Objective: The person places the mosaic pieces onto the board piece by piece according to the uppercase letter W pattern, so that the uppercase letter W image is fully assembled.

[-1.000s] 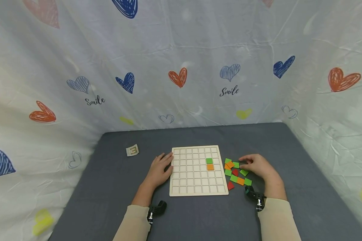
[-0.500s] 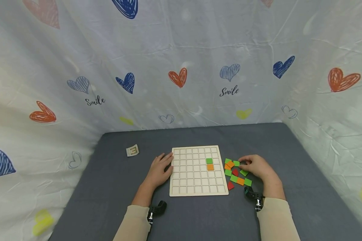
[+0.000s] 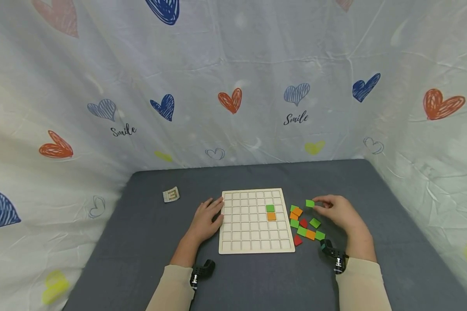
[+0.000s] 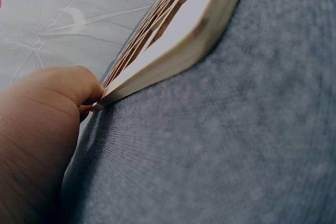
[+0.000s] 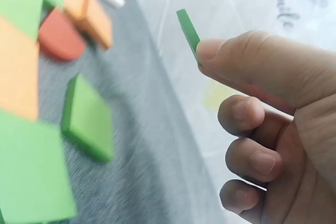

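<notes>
My right hand (image 3: 338,210) pinches a green square tile (image 5: 188,34) between thumb and index finger, lifted above the other tiles; its remaining fingers are loosely curled in the right wrist view. My left hand (image 3: 206,219) lies at the left edge of a pale wooden grid board (image 3: 249,236), fingertips and thumb touching its rim, fingers relaxed. Two tiles sit in the board's cells: a green one (image 3: 270,208) with an orange one (image 3: 271,216) directly below it. Right of the board lie several loose green and orange tiles (image 3: 310,234), plus red pieces (image 3: 298,240), one with a rounded side.
The board rests on a grey cloth-covered table (image 3: 257,280). A small printed paper piece (image 3: 171,194) lies at the back left. Behind the table hangs a white curtain (image 3: 257,142) with hearts and "Smile" lettering. Each wrist wears a black camera band.
My right hand has picked up a green tile from the upper part of the pile, raising it and moving slightly right and away. The left hand and board have stayed put.
</notes>
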